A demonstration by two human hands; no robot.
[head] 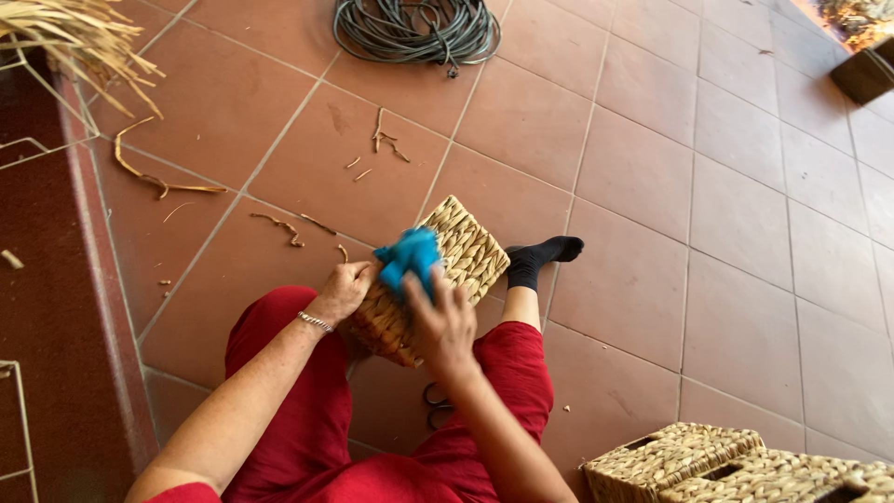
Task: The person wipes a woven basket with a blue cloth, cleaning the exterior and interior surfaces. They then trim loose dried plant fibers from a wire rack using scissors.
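Woven basket point(438, 279): rectangular, pale plaited fibre, tilted on the lap over a red-tiled floor point(726, 233). Left hand point(343, 291) grip closed on its edge; right hand point(442, 321) presses a blue cloth point(408, 259) against it. Nearby: coiled grey cable point(416, 30), loose straw strips point(158, 177), scissors point(436, 402), two more baskets point(736, 466).

Soft even daylight, sun glare top-right, wide-angle distortion

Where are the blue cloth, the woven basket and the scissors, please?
blue cloth point(410, 259), head view, middle of the bunched fabric.
woven basket point(463, 251), head view, its upturned woven side.
scissors point(435, 402), head view, handle loops between the legs.
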